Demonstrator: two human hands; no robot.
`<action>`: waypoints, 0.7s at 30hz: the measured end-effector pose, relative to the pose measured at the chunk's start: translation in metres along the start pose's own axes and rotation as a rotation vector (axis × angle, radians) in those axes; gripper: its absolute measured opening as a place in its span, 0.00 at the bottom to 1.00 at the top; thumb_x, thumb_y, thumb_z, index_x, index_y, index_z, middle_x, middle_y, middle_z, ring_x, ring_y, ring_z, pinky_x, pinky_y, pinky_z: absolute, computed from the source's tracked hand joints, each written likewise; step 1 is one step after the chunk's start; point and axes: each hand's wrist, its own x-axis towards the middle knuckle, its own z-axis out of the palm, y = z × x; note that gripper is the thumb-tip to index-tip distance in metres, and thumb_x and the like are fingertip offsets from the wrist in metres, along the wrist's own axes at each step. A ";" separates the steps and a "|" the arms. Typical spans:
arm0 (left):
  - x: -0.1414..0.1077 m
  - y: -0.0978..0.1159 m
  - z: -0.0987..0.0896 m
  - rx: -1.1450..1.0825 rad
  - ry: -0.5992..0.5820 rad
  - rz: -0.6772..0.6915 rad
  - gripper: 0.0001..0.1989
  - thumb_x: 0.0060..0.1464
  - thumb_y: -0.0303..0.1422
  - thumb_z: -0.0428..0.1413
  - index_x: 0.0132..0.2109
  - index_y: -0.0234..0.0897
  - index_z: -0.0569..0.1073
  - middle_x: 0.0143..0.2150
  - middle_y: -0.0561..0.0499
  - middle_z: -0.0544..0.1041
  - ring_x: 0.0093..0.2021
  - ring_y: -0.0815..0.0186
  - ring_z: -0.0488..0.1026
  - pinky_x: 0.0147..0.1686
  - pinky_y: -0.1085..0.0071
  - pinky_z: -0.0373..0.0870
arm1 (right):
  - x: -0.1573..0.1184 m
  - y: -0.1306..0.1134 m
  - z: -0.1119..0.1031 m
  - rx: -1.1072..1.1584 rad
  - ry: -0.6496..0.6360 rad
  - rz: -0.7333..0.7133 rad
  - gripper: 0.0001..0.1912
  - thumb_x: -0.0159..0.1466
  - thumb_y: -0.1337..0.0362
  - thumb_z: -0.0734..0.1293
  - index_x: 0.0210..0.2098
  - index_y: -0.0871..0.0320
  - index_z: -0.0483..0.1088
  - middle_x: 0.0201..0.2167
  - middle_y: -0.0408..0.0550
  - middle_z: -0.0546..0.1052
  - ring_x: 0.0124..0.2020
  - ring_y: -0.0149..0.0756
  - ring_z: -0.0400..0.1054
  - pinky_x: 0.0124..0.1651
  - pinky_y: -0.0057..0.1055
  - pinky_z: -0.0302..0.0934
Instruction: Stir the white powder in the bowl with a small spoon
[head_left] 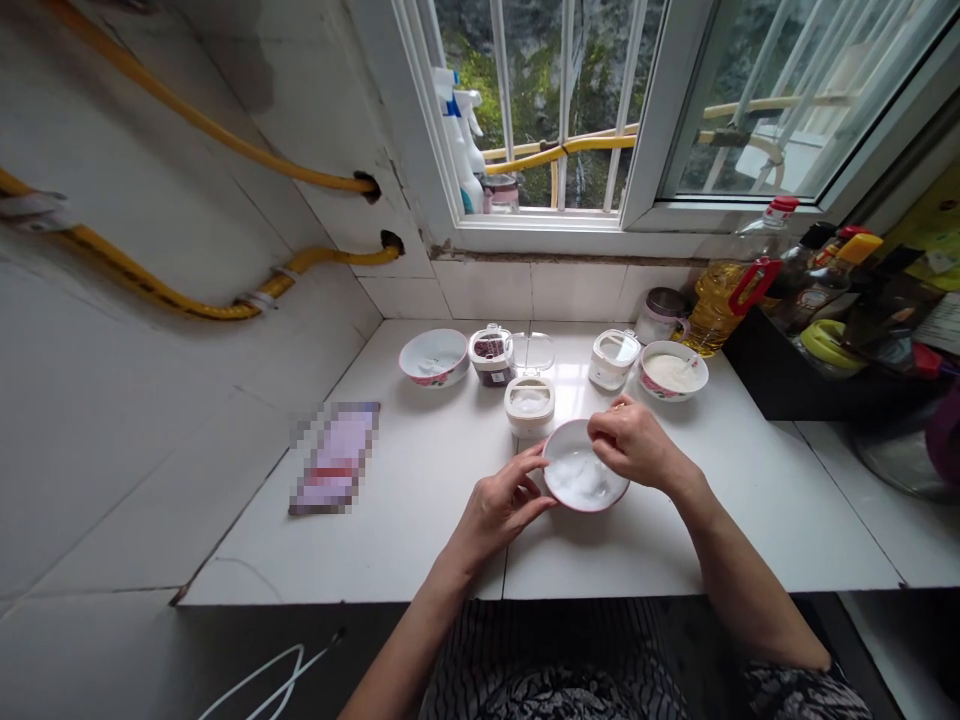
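Flat purple item [335,460] pixelated; right hand [634,442] — fingertips hidden, grip unclear; white cable [291,684] cut off below.

This is a kitchen, seemingly a home one: a white-tiled tabletop [420,540] carries china bowls [568,440], small lidded containers [493,374] and a big bottle of yellow cooking oil [709,305], with sauce bottles [819,285] crowded into a black box [772,388] beside it. Tiled walls [127,430], yellow pipes [217,130] and spray bottles [457,150] at a barred window [540,232] suit a lived-in, domestic cooking corner.
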 end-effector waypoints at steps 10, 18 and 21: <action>0.000 -0.001 0.000 -0.013 0.007 0.001 0.15 0.63 0.36 0.58 0.54 0.39 0.69 0.63 0.35 0.72 0.30 0.70 0.80 0.28 0.72 0.80 | 0.000 -0.001 0.006 0.032 0.047 -0.015 0.08 0.55 0.73 0.59 0.22 0.55 0.61 0.15 0.38 0.65 0.19 0.29 0.51 0.39 0.33 0.54; 0.000 0.000 0.000 -0.016 0.005 -0.022 0.14 0.63 0.36 0.58 0.54 0.38 0.69 0.62 0.35 0.72 0.29 0.69 0.80 0.28 0.71 0.81 | 0.001 0.001 0.013 0.155 0.198 0.033 0.08 0.54 0.73 0.59 0.22 0.55 0.64 0.17 0.40 0.69 0.21 0.31 0.57 0.36 0.32 0.57; 0.000 -0.001 0.000 -0.019 0.008 -0.005 0.14 0.63 0.36 0.58 0.54 0.39 0.69 0.63 0.35 0.72 0.29 0.69 0.80 0.27 0.72 0.81 | 0.002 0.004 0.016 0.177 0.263 0.097 0.09 0.55 0.73 0.58 0.23 0.56 0.66 0.20 0.43 0.72 0.24 0.33 0.62 0.36 0.31 0.58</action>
